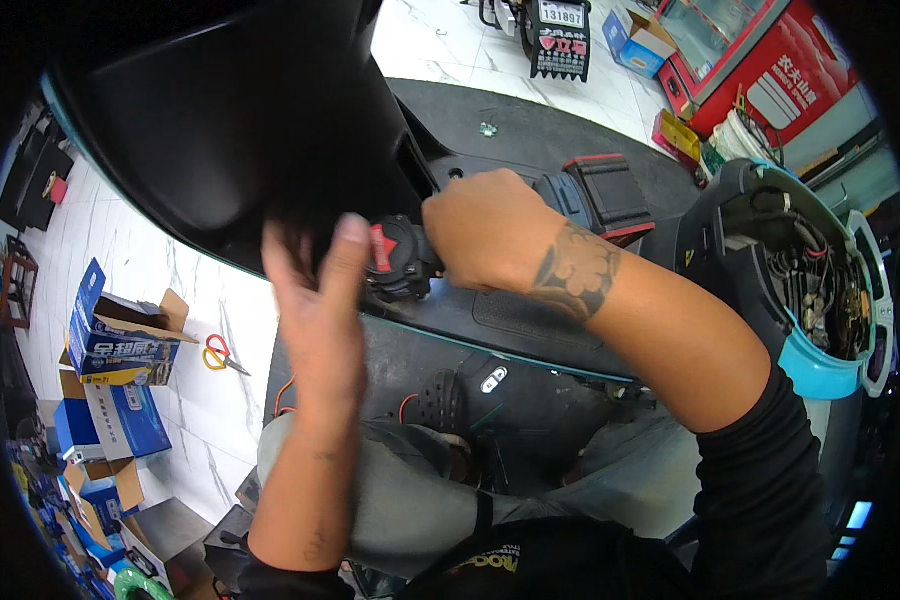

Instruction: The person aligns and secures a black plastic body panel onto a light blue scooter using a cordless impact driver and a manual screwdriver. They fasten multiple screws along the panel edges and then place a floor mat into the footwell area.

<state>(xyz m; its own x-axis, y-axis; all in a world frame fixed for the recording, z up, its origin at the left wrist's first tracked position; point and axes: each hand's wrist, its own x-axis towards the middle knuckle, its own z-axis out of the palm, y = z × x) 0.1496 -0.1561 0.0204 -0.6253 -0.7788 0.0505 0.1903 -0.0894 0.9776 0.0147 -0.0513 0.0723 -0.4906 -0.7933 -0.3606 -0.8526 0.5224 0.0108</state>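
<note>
My right hand [485, 230] is closed around the handle of a cordless drill [398, 258], black with a red mark on its head. Its black battery base [615, 195] with red trim juts out past my fingers to the right. To the left of the drill head is my left hand [315, 275], thumb and fingers spread and blurred by motion, with nothing visible in it. Both hands are over the dark footboard [530, 315] of a scooter, beside its tall black front panel [240, 130]. Whatever the drill's tip points at is hidden.
Scissors [220, 355] with red and yellow handles and opened blue boxes [125, 345] are on the tiled floor at left. A white key fob [494, 378] shows below the footboard's edge. At right is an opened turquoise scooter body [820, 360] with exposed wires; a red cooler [780, 75] stands behind.
</note>
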